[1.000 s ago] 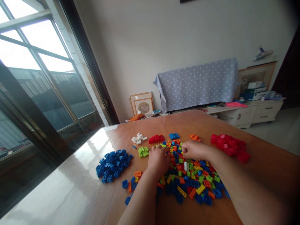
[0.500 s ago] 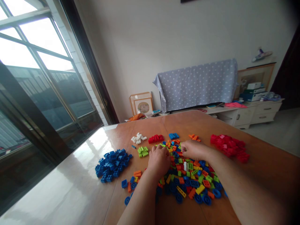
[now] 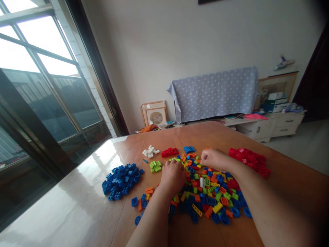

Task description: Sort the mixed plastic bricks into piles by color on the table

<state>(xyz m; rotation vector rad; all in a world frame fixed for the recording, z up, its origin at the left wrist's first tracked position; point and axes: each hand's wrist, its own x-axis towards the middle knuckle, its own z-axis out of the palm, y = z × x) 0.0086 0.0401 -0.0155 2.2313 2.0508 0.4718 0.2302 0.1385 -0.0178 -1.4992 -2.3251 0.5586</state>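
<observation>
A mixed pile of toy building bricks [image 3: 205, 199] in blue, orange, yellow, green and red spreads over the table in front of me. At the pile's far left edge, beside some lime-green bricks, is my left hand [image 3: 173, 175], its fingers curled downward and the tips hidden. My right hand [image 3: 214, 159] is closed at the far right side of the pile; whatever its fingers hold is out of sight. Just left of my left hand lies a small group of lime-green bricks [image 3: 155, 166]. Beyond the hands sit a red row of bricks [image 3: 169, 152] and several blue bricks [image 3: 189, 149].
A heap of blue bricks [image 3: 122, 181] lies on the left of the wooden table [image 3: 87, 206], and a red heap [image 3: 250, 160] on the right. White bricks [image 3: 150, 151] sit at the back left. Behind the table stands a low cabinet [image 3: 267, 128] beside a cloth-covered object [image 3: 214, 94].
My right hand has shifted slightly right and away from me, now covering most of the small orange group at the back. My left hand stays nearly in place. The view has turned slightly.
</observation>
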